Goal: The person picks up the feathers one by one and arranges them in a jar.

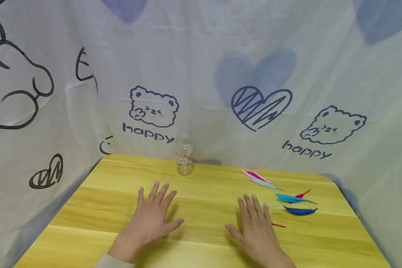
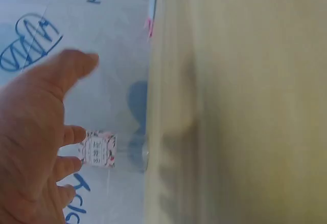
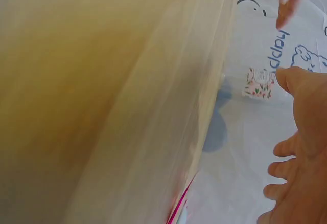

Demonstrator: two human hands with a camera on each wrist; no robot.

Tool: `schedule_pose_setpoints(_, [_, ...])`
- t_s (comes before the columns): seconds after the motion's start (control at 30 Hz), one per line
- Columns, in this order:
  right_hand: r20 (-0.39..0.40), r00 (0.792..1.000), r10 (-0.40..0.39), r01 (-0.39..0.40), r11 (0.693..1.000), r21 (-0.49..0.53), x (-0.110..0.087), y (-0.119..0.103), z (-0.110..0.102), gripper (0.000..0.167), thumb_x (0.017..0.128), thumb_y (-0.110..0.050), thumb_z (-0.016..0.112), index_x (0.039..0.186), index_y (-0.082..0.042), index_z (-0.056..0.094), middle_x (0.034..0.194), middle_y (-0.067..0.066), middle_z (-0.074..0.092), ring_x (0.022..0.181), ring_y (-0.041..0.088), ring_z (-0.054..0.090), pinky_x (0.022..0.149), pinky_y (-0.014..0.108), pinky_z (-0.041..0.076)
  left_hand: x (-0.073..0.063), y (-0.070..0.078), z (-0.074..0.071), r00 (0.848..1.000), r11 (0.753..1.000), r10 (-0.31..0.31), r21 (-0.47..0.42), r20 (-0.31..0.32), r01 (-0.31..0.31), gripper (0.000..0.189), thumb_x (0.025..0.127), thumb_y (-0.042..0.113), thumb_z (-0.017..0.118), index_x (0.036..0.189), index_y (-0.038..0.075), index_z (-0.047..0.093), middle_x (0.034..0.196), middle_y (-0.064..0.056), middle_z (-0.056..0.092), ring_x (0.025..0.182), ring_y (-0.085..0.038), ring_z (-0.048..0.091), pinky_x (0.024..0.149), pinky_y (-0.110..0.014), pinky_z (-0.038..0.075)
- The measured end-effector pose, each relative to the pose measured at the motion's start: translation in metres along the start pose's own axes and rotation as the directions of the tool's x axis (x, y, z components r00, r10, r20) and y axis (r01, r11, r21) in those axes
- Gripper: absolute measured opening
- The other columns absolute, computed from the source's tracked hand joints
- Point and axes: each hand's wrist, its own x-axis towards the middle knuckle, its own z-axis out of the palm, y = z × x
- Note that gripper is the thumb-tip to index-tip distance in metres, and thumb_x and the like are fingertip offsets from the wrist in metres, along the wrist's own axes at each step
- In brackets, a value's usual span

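Observation:
My left hand [image 1: 151, 216] is over the left half of the wooden table, fingers spread and nothing in it. Over the right half, my right hand [image 1: 256, 231] also has its fingers extended and holds nothing. A clear bottle [image 1: 185, 158] with a printed label stands upright near the back edge, beyond the left hand's fingertips. Beside the right hand lie a light blue feather [image 1: 293, 198] and a dark blue feather [image 1: 300, 211]. Pink and white feathers [image 1: 258, 178] lie farther back. The right hand partly hides a thin red piece [image 1: 278, 225] and a pale feather.
The yellow wood-grain table [image 1: 201, 230] has rounded back corners. Behind it hangs a white curtain [image 1: 207, 126] with bear drawings, hearts and the word "happy". Another white curtain [image 1: 23, 149] hangs along the left side.

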Motion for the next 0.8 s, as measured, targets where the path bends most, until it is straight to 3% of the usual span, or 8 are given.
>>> schedule_pose_setpoints(0.2, [-0.106, 0.990, -0.093, 0.093, 0.996, -0.003, 0.015, -0.012, 0.006, 0.077, 0.097, -0.050, 0.073, 0.150, 0.002, 0.051, 0.156, 0.020, 0.051, 0.149, 0.042, 0.043, 0.121, 0.070, 0.027, 0.039, -0.019, -0.012, 0.998, 0.999, -0.044, -0.032, -0.053, 0.043, 0.075, 0.093, 0.064, 0.068, 0.148, 0.013, 0.059, 0.164, -0.017, 0.045, 0.159, -0.043, 0.024, 0.121, -0.077, 0.005])
schedule_pose_setpoints(0.47, [-0.154, 0.975, -0.163, 0.170, 0.985, 0.040, 0.040, -0.031, 0.022, 0.070, 0.096, -0.047, 0.074, 0.143, 0.002, 0.056, 0.145, 0.018, 0.057, 0.138, 0.039, 0.053, 0.117, 0.067, 0.036, 0.091, -0.037, -0.031, 0.990, 0.992, -0.109, -0.072, -0.086, 0.103, 0.075, 0.096, 0.061, 0.065, 0.151, 0.012, 0.055, 0.164, -0.015, 0.044, 0.158, -0.044, 0.026, 0.122, -0.076, 0.003])
schedule_pose_setpoints(0.6, [-0.156, 0.976, -0.154, 0.167, 0.983, 0.073, 0.051, -0.037, 0.029, 0.067, 0.096, -0.045, 0.075, 0.141, 0.002, 0.057, 0.142, 0.018, 0.059, 0.135, 0.038, 0.055, 0.115, 0.065, 0.040, 0.111, -0.038, -0.032, 0.987, 0.982, -0.144, -0.131, -0.077, 0.133, 0.078, 0.097, 0.060, 0.064, 0.154, 0.009, 0.050, 0.164, -0.018, 0.042, 0.158, -0.043, 0.025, 0.123, -0.074, 0.001])
schedule_pose_setpoints(0.8, [-0.096, 0.990, -0.107, 0.120, 0.983, 0.138, 0.062, -0.046, 0.038, 0.066, 0.098, -0.043, 0.073, 0.142, 0.003, 0.056, 0.144, 0.019, 0.059, 0.137, 0.038, 0.054, 0.116, 0.064, 0.039, 0.141, -0.040, -0.029, 0.978, 0.963, -0.202, -0.194, -0.061, 0.187, 0.088, 0.097, 0.066, 0.062, 0.160, 0.007, 0.041, 0.166, -0.021, 0.037, 0.158, -0.044, 0.023, 0.123, -0.074, -0.002])
